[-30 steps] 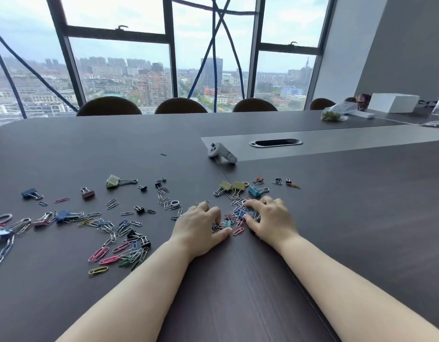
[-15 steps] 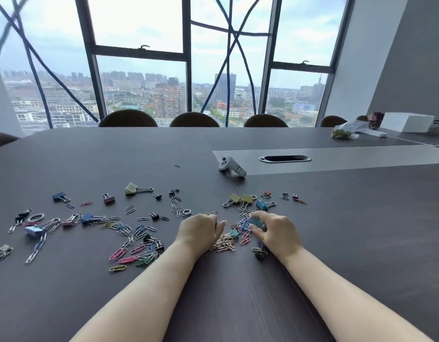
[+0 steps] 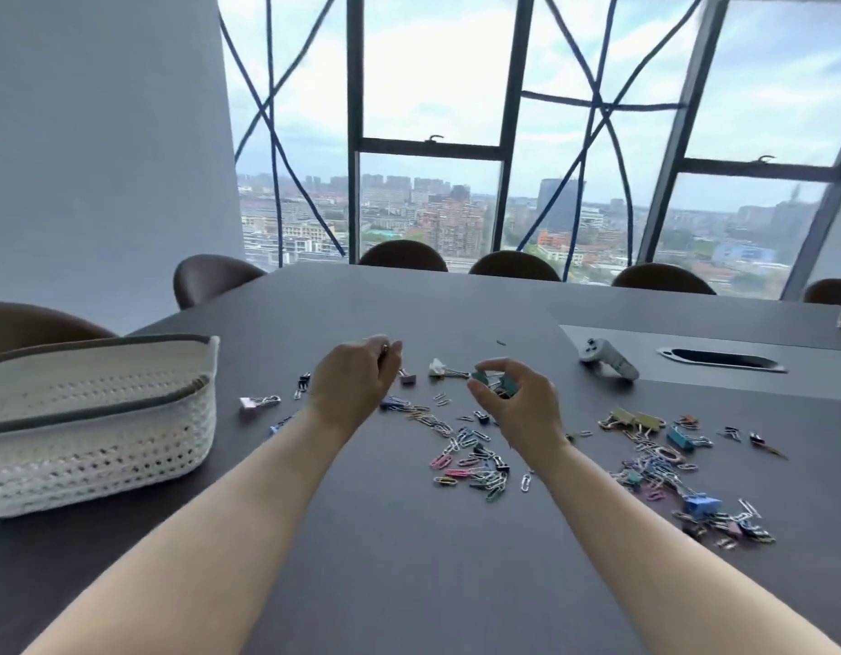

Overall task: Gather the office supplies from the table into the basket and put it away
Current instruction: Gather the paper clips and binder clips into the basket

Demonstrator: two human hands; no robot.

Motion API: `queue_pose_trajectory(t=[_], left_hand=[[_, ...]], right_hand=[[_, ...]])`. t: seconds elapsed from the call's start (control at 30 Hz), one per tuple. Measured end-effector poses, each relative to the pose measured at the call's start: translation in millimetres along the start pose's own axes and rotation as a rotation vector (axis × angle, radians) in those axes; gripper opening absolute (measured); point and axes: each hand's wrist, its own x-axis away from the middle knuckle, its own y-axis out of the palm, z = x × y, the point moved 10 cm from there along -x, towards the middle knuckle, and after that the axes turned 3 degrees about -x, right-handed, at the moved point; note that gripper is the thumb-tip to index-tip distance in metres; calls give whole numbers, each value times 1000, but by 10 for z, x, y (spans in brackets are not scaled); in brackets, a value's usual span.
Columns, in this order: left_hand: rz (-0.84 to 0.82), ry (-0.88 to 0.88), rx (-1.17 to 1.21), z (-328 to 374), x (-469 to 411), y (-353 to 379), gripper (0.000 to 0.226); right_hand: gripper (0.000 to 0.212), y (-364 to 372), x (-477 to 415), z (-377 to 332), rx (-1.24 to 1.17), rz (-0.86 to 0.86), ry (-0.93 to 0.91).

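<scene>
Now, forearms: both bare, reaching forward over the table (image 3: 385, 550); elbows cut off by the bottom edge.
Basket: white woven basket (image 3: 92, 446) with a dark rim, standing on the table at near left, well apart from both hands. Its left end is cut off by the frame; its floor is hidden behind the near wall, so contents cannot be told.
Clips: coloured clips (image 3: 475, 465) lie loose on the table, one drift between the forearms, a denser heap at right under and beyond the right forearm, a few strays left of the left hand. Single pieces in the heaps are too small to sort.
Left hand: left hand (image 3: 352, 380) raised off the table, fingers curled inward and gripping clips; only a small glint shows at the fingertips, the rest is hidden behind the back of the hand.
Right hand: right hand (image 3: 518, 404) raised, thumb and fingers pinching a teal clip (image 3: 492, 379); wire handles show beneath, blurred.
Controller: grey controller (image 3: 607, 359) lies beyond the right hand, blurred.
Slot: oval cable slot (image 3: 721, 359) in a lighter panel, far right.
Chairs: brown chair backs (image 3: 513, 267) along the far edge, only the tops visible.
Window: window (image 3: 433, 134) with dark frames; city beyond, hazy.
</scene>
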Motion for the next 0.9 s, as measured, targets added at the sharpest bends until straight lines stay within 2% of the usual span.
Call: queue_pose_trajectory(t=[0.2, 0.27, 0.37, 0.53, 0.63, 0.77, 0.9], left_hand=[[179, 4, -165, -939, -139, -1307, 36], [173, -39, -244, -1319, -148, -1568, 34], [18, -121, -315, -1889, -54, -1639, 34], [-472, -283, -216, -2464, 307, -1308, 39], [-578, -263, -205, -2503, 394, -1301, 42], [-520, -173, -255, -2517, 404, -1396, 25], [-281, -146, -269, -2560, 359, -1615, 39]], right_hand=[[18, 1256, -33, -829, -147, -99, -80], [18, 1643, -12, -1057, -187, -140, -98], [17, 2101, 32, -1328, -239, -182, -133], [16, 2476, 90, -1621, -263, -207, -173], [15, 2569, 109, -1737, -259, -206, -207], [16, 2681, 122, -1847, -265, -219, -228], [15, 2785, 178, -1991, -317, -234, -253]])
